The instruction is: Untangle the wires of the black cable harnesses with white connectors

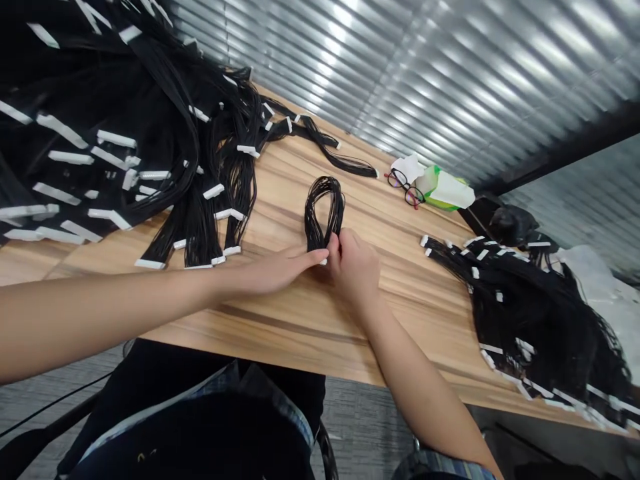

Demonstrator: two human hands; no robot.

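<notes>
A looped bundle of black wires (325, 207) lies on the wooden table (300, 313), folded into an oval. Both hands meet at its near end. My left hand (280, 267) reaches in from the left, fingers stretched toward the loop's base and touching it. My right hand (353, 263) is curled, fingers pinched around the gathered ends of the loop, where a small white connector shows. Forearms are bare.
A large heap of black wire harnesses with white connectors (115, 133) covers the table's left. Another pile (535, 313) lies at the right. Glasses (406, 187), a white tissue and a green-and-white pack (445, 190) sit at the far edge. Window blinds run behind.
</notes>
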